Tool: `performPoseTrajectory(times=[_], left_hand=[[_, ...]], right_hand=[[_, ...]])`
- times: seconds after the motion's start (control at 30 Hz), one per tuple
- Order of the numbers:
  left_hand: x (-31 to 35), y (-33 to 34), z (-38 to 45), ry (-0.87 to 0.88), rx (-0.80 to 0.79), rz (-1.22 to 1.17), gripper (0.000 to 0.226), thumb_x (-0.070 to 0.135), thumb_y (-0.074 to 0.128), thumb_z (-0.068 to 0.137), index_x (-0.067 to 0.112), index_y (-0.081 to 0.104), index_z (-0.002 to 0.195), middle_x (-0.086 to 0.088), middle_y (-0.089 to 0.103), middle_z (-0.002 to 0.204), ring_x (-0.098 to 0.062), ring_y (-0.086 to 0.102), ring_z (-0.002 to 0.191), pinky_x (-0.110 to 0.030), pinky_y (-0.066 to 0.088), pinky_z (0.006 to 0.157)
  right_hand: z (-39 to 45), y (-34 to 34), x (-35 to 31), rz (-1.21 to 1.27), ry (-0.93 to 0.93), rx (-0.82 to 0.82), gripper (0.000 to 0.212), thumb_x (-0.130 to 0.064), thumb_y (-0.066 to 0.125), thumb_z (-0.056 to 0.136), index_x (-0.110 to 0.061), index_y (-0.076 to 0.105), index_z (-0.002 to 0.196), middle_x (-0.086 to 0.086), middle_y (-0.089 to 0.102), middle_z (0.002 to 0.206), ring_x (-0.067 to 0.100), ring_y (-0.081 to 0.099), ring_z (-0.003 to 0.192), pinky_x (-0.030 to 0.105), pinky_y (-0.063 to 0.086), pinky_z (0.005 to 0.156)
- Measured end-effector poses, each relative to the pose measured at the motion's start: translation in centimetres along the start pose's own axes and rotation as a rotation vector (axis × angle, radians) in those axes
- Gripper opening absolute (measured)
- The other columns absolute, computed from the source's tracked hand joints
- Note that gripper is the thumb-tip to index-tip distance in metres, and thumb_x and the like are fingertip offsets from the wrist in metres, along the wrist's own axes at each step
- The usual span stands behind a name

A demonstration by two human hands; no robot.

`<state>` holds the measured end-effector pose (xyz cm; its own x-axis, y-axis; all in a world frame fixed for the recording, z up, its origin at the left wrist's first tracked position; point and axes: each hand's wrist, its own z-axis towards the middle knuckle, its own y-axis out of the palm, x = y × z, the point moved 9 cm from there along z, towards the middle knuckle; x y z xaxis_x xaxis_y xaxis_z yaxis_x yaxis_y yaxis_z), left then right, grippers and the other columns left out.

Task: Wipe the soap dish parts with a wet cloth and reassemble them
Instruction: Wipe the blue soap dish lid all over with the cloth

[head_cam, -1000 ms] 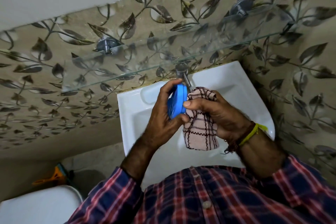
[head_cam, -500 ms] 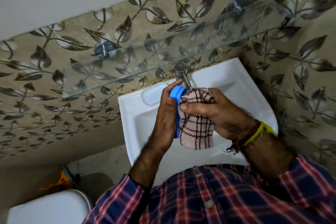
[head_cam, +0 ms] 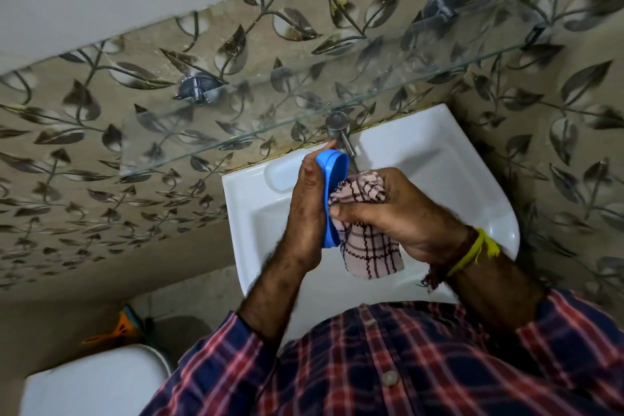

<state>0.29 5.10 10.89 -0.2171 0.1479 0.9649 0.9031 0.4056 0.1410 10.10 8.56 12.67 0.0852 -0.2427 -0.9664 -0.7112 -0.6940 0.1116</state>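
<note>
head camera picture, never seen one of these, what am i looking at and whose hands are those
The camera sits on a person's head and looks forward and down, so the hands are the wearer's own, with their checked shirt at the bottom. There is no machine here. They stand over a white washbasin with a metal tap at its back and a glass shelf above it on the leaf-patterned wall. The left hand grips a blue soap dish part, held on edge. The right hand holds a checked cloth bunched against the part's inner side, as if wiping it. At lower left is something white, probably a toilet.
</note>
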Motion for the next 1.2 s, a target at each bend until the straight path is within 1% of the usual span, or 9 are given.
performPoseTrajectory(times=[0.17,0.33,0.5,0.63,0.8,0.9,1.03,1.1,1.2], left_hand=[[0.8,-0.5,0.9,-0.013,0.056,-0.025,0.071,0.076,0.029,0.085,0.033,0.06,0.132,-0.01,0.068,0.13,-0.027,0.066,0.117,-0.052,0.05,0.105],[0.6,-0.3,0.9,-0.055,0.053,-0.068,0.072,0.08,0.038,0.078,0.033,0.065,0.125,-0.017,0.069,0.124,-0.028,0.067,0.103,-0.05,0.053,0.097],[0.4,-0.7,0.5,-0.078,0.08,-0.074,0.069,0.077,0.043,0.08,0.03,0.067,0.125,-0.017,0.07,0.124,-0.027,0.07,0.104,-0.045,0.056,0.093],[0.3,-1.3,0.3,-0.148,0.123,-0.096,0.062,0.076,0.051,0.083,0.028,0.071,0.116,-0.012,0.075,0.104,-0.032,0.068,0.092,-0.046,0.056,0.088],[-0.1,-1.9,0.2,-0.252,0.162,-0.145,0.064,0.073,0.05,0.087,0.016,0.073,0.105,-0.017,0.071,0.098,-0.029,0.066,0.083,-0.043,0.055,0.085],[0.2,-2.0,0.7,-0.259,0.152,-0.155,0.073,0.082,0.038,0.083,0.025,0.081,0.097,-0.013,0.075,0.102,-0.029,0.069,0.093,-0.047,0.055,0.093],[2.7,-1.9,-0.4,0.221,0.034,0.17,0.085,0.088,0.032,0.078,0.039,0.046,0.147,0.004,0.038,0.161,-0.018,0.039,0.147,-0.045,0.04,0.115],[2.5,-0.6,-1.8,0.497,-0.055,0.438,0.087,0.081,0.03,0.088,0.021,0.039,0.15,-0.001,0.021,0.168,-0.019,0.017,0.156,-0.043,0.023,0.124],[2.3,0.0,-2.4,0.637,-0.056,0.504,0.093,0.08,0.034,0.089,0.007,0.042,0.147,-0.011,0.036,0.16,-0.033,0.018,0.155,-0.057,0.022,0.122]], right_hand=[[-0.3,1.0,-0.2,-0.072,-0.024,-0.059,0.01,0.006,0.071,0.085,-0.004,0.073,0.088,0.017,0.075,0.084,0.026,0.07,0.076,0.04,0.058,0.076],[-0.2,0.8,-0.7,-0.101,-0.059,-0.063,0.006,0.005,0.071,0.086,0.004,0.072,0.092,0.021,0.076,0.091,0.036,0.073,0.082,0.044,0.06,0.079],[-0.5,1.8,-0.5,-0.257,-0.069,-0.176,0.009,0.004,0.072,0.086,0.009,0.068,0.092,0.024,0.073,0.086,0.026,0.07,0.074,0.042,0.06,0.076],[-0.5,2.6,-0.6,-0.359,-0.176,-0.197,0.013,-0.003,0.077,0.085,0.0,0.07,0.095,0.008,0.073,0.091,0.016,0.072,0.086,0.034,0.06,0.082],[-1.2,2.9,-1.2,-0.698,-0.432,-0.028,0.015,-0.021,0.079,0.079,-0.016,0.067,0.086,-0.006,0.063,0.085,0.013,0.062,0.08,0.042,0.055,0.072],[-1.0,2.6,-2.1,-0.623,-0.46,0.02,0.012,-0.017,0.077,0.079,-0.012,0.068,0.084,-0.002,0.063,0.082,0.016,0.062,0.078,0.041,0.055,0.07],[0.0,0.4,-1.5,-0.224,-0.188,0.058,0.007,-0.001,0.077,0.084,-0.002,0.07,0.082,0.004,0.071,0.075,0.012,0.068,0.07,0.026,0.056,0.068],[0.2,-0.2,-1.1,-0.023,-0.084,0.065,0.004,0.004,0.07,0.087,0.007,0.07,0.086,0.016,0.071,0.078,0.022,0.067,0.073,0.032,0.056,0.07],[0.4,0.3,0.1,0.233,0.079,0.051,0.018,0.007,0.064,0.087,0.019,0.063,0.101,0.028,0.067,0.093,0.033,0.066,0.084,0.046,0.056,0.082]])
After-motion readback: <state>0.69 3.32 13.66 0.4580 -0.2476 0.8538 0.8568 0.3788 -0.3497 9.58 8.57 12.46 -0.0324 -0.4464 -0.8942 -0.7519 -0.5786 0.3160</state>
